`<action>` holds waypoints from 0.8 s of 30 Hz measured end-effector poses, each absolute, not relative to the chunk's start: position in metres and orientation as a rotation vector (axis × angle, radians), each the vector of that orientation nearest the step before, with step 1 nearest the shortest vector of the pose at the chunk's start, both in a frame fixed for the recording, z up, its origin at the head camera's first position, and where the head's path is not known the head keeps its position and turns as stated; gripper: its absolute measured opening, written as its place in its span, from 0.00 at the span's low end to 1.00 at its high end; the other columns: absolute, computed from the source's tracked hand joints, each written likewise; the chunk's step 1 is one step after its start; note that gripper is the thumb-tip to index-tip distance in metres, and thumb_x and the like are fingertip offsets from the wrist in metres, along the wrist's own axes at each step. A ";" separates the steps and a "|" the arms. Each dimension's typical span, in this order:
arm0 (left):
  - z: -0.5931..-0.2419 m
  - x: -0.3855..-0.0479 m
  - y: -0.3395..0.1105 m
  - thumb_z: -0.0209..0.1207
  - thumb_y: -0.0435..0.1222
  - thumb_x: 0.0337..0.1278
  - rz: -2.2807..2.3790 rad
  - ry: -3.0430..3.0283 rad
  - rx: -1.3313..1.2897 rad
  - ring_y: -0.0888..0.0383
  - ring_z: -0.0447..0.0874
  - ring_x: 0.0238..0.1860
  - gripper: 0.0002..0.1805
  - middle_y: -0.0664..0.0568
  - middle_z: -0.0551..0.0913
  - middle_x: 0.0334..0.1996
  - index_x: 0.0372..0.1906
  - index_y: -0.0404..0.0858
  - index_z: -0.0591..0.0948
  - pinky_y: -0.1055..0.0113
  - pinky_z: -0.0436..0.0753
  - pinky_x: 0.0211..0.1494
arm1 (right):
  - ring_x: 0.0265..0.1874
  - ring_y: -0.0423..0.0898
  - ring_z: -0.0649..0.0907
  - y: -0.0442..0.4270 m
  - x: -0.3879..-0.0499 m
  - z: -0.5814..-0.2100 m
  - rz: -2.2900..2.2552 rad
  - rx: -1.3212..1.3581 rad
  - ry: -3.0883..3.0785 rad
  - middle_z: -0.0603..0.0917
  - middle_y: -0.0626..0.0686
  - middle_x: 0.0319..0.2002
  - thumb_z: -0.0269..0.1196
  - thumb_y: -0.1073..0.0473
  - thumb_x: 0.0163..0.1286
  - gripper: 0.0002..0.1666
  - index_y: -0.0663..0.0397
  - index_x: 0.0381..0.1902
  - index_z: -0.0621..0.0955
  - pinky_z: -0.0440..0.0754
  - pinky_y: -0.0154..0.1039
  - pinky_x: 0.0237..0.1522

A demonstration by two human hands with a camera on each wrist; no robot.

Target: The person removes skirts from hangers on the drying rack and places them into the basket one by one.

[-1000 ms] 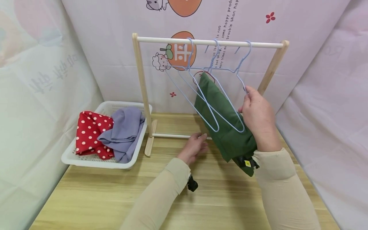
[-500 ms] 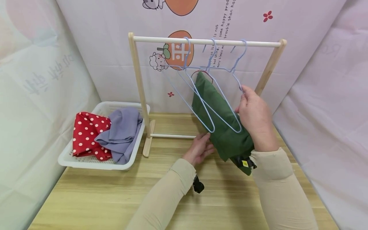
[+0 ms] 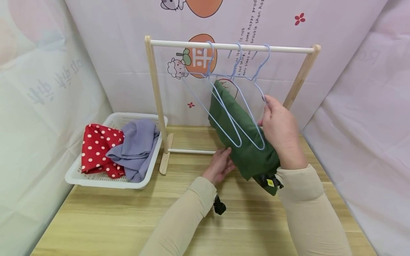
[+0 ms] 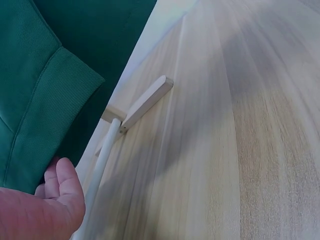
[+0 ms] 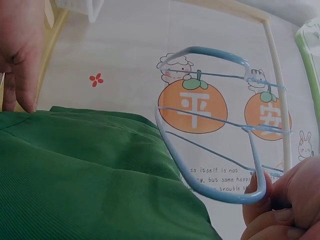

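Observation:
A green cloth (image 3: 256,161) with stitched seams hangs slanted below the clothes rail (image 3: 288,49). My right hand (image 3: 282,129) pinches the right shoulder of the rightmost pale blue hanger (image 3: 259,89), whose hook sits over the rail. Down at the cloth's lower left edge is my left hand (image 3: 219,166), its fingers loosely extended and touching the fabric. In the left wrist view the left fingers lie partly behind the green hem. How the cloth is attached to the hanger is hidden. Another two blue hangers (image 3: 211,82) hang in front of the cloth.
At left stands a white basket (image 3: 105,183) holding a red polka-dot cloth (image 3: 99,149) and a grey-blue cloth (image 3: 137,142). The rack's wooden left post (image 3: 156,89) rises beside it. A low crossbar (image 3: 189,151) runs near the tabletop (image 3: 128,220).
The right hand has shifted left along with the rightmost hanger and the green cloth. The left hand has come in from the left to meet the cloth's lower edge.

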State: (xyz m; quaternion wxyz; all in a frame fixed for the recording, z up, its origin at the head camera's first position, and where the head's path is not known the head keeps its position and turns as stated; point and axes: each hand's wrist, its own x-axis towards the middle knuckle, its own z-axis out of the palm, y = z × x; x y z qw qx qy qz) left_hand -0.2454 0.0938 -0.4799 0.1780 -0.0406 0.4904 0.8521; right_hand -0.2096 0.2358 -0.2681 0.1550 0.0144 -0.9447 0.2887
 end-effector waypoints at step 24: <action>-0.475 -0.257 0.072 0.48 0.39 0.82 2.657 1.097 -0.219 0.63 0.84 0.41 0.10 0.54 0.81 0.39 0.52 0.37 0.73 0.68 0.86 0.46 | 0.36 0.58 0.81 0.230 -0.209 -0.269 0.822 0.046 -2.722 0.86 0.60 0.36 0.38 0.48 0.88 0.31 0.46 0.82 0.62 0.78 0.54 0.43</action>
